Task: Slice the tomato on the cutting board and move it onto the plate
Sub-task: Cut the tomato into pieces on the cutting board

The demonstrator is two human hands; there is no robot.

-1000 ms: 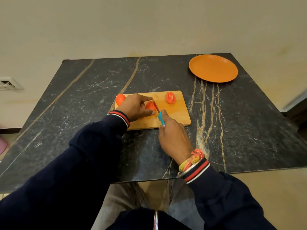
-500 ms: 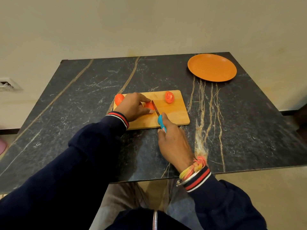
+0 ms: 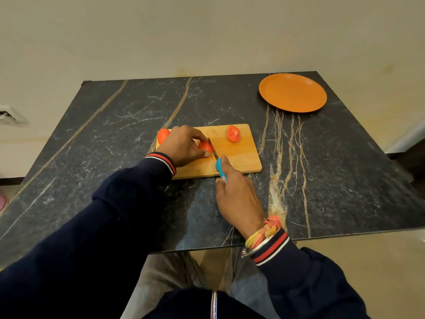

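Your right hand (image 3: pixel 239 194) is gripping the blue-handled knife (image 3: pixel 220 169), its blade resting against the tomato piece (image 3: pixel 204 146) that your left hand (image 3: pixel 184 147) is pinching on the cutting board (image 3: pixel 239 157). Two more pieces are lying there: a far slice (image 3: pixel 234 134) and a left-corner piece (image 3: pixel 163 135). The orange plate (image 3: pixel 292 92) is sitting well apart, far right.

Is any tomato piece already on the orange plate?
No, the orange plate holds nothing; the visible tomato pieces lie on the cutting board.
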